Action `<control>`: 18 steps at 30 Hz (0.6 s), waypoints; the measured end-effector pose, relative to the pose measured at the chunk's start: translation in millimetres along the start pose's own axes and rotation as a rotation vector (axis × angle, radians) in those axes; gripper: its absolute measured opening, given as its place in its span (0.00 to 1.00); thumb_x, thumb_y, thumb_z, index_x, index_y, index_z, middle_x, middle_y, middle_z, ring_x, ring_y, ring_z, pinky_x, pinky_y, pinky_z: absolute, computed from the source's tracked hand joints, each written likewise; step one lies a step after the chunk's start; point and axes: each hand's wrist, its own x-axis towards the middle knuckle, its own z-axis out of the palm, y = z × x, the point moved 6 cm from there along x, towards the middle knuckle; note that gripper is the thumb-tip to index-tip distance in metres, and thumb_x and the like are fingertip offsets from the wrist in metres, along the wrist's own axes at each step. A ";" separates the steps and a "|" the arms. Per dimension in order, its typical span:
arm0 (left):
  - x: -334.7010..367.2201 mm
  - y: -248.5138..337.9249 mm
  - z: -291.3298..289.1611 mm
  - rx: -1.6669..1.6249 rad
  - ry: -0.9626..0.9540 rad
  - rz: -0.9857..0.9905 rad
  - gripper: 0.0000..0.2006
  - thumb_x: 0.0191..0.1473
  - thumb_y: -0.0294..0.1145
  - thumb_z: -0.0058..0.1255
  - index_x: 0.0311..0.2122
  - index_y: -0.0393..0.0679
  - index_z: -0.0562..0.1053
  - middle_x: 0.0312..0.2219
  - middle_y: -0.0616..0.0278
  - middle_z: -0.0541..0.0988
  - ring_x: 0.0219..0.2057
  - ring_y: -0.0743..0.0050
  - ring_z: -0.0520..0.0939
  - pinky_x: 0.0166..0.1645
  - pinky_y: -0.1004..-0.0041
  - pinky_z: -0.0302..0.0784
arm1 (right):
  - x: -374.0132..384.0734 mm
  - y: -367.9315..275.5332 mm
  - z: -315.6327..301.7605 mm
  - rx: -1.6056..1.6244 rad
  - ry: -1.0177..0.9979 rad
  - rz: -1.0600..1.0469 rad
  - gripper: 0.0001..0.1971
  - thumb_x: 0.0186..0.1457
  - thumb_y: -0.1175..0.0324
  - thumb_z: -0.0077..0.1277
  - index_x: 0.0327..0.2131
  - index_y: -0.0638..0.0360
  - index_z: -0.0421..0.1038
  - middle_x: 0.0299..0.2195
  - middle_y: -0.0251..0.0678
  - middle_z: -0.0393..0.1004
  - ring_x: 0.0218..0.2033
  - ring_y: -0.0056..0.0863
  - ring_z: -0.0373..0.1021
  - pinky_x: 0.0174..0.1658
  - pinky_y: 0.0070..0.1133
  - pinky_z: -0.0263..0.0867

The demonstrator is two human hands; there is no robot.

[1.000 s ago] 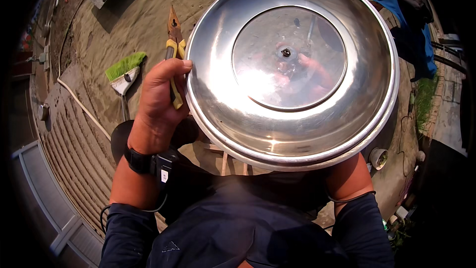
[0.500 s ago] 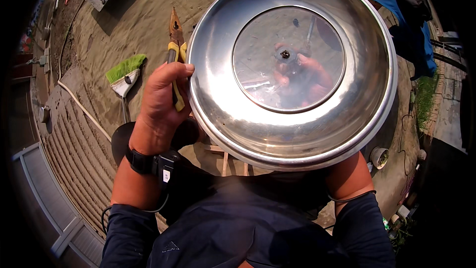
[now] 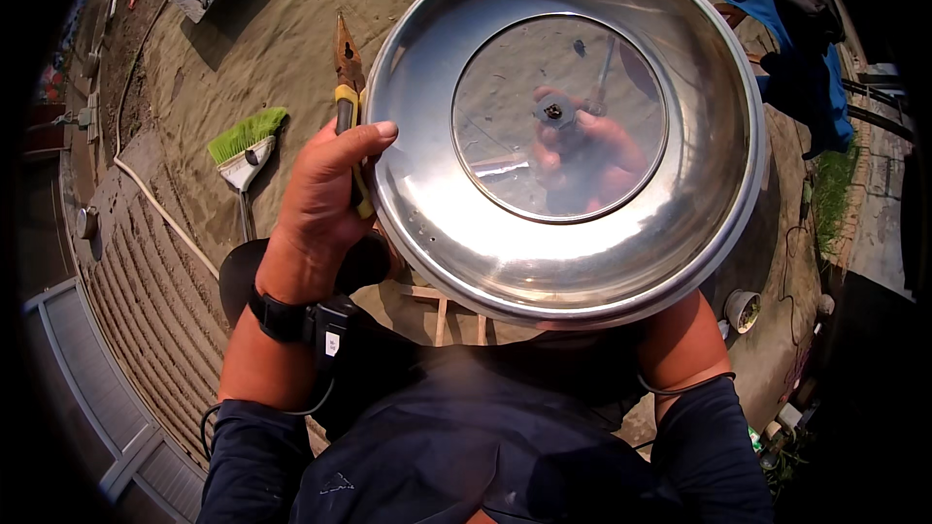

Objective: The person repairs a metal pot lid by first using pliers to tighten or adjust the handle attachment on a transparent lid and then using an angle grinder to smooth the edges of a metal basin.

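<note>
The left hand (image 3: 325, 204) is gripping the rim of a big steel bowl (image 3: 568, 131) and pliers (image 3: 346, 87) together, the bowl spreading to its right. The right hand is sitting hidden behind the bowl; its grip cannot be told.

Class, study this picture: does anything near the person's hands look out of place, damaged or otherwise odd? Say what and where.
Nothing looks damaged or spilled. One oddity: the left hand steadies the big steel dish at its rim while also clutching yellow-handled pliers, an awkward double grip. The right hand is hidden behind the dish. A green broom lies on the sandy ground.
</note>
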 end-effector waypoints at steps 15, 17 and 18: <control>4.4 9.2 -13.1 0.083 -0.020 0.061 0.14 0.52 0.27 0.55 0.44 0.34 0.71 0.32 0.60 0.80 0.33 0.71 0.83 0.42 0.70 0.81 | 6.2 3.6 -8.3 -0.077 0.144 -0.074 0.23 0.62 0.66 0.46 0.60 0.60 0.61 0.38 0.39 0.72 0.38 0.28 0.72 0.36 0.22 0.72; 9.9 12.7 -24.8 0.103 -0.060 0.065 0.14 0.52 0.27 0.54 0.44 0.34 0.71 0.32 0.61 0.79 0.34 0.71 0.83 0.43 0.71 0.81 | 4.1 -1.4 -16.4 -0.046 0.214 -0.096 0.23 0.62 0.65 0.48 0.59 0.60 0.62 0.37 0.36 0.72 0.37 0.26 0.73 0.36 0.21 0.72; 6.5 16.0 -15.6 0.076 0.005 0.109 0.15 0.54 0.28 0.54 0.45 0.32 0.74 0.35 0.55 0.82 0.34 0.66 0.85 0.44 0.68 0.83 | 2.7 -6.1 -25.7 -0.182 0.322 -0.140 0.23 0.61 0.60 0.52 0.57 0.57 0.64 0.34 0.32 0.72 0.35 0.24 0.73 0.35 0.19 0.72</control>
